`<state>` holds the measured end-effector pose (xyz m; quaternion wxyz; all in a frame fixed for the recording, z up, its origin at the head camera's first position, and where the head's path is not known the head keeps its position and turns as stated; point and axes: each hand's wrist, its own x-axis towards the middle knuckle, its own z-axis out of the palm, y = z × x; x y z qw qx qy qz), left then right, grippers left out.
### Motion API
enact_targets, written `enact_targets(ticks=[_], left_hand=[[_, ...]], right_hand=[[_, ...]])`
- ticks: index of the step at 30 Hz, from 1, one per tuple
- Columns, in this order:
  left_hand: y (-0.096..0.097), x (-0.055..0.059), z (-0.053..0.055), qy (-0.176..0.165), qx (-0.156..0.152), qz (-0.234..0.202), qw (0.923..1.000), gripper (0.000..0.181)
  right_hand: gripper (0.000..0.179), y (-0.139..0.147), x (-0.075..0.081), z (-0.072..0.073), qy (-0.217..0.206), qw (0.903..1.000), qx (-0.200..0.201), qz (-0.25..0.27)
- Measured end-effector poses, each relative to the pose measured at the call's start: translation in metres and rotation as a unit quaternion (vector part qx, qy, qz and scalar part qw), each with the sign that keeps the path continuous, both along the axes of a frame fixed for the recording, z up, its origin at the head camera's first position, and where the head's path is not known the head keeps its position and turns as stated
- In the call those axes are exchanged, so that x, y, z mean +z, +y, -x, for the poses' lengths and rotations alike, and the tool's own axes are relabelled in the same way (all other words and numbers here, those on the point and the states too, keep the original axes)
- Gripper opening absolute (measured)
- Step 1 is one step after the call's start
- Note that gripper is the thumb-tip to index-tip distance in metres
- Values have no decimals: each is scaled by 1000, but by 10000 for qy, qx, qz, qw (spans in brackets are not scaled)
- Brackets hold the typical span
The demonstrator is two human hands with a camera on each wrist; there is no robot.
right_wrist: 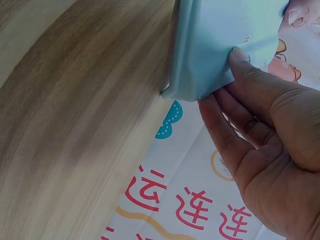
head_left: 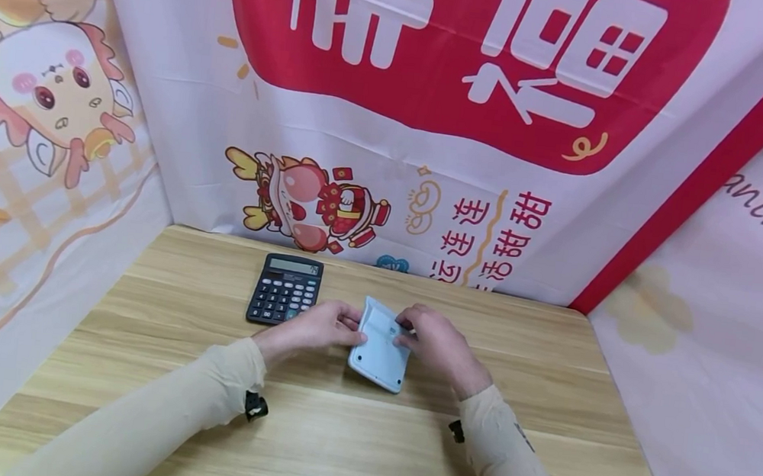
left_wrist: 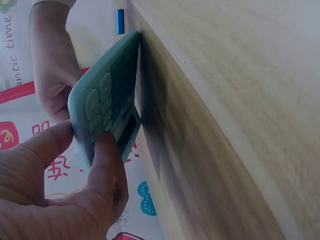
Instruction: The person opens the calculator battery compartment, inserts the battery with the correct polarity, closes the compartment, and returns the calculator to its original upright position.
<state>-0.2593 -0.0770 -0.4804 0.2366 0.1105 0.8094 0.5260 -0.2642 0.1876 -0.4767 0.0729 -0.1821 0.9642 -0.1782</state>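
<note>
A light blue calculator (head_left: 378, 356) is held tilted over the table, its back toward the head camera. My left hand (head_left: 326, 326) pinches its left edge, the thumb on the back and fingers on the key side. In the left wrist view its keys and dark display show on the calculator's front (left_wrist: 105, 95). From the other side my right hand (head_left: 439, 345) grips the edge, with the thumb (right_wrist: 241, 56) pressed on the back near a small mark and the fingers beneath. The calculator's top end comes right down at the tabletop in the wrist views.
A black calculator (head_left: 285, 290) with a lit number display lies left of my left hand on the wooden table (head_left: 334, 448). A small blue cylinder like a battery (left_wrist: 120, 21) lies beyond the calculator in the left wrist view. Printed cloth (head_left: 181, 96) hangs around the table.
</note>
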Motion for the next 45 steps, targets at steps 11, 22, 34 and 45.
enact_targets(ticks=[11,22,34,45], left_hand=[[7,1,0,-11,450,-93,9989,50],[2,15,1,801,732,-51,9941,43],[-4,28,-1,2229,832,360,9706,42],[-2,20,-8,4941,269,1902,8479,42]], right_hand=[[32,-2,0,-1,210,9992,-85,338],[35,-6,12,-6,731,9909,-408,1055],[36,-10,24,-3,428,9638,-1061,2407],[51,-9,31,-5,-865,8913,-1339,4245]])
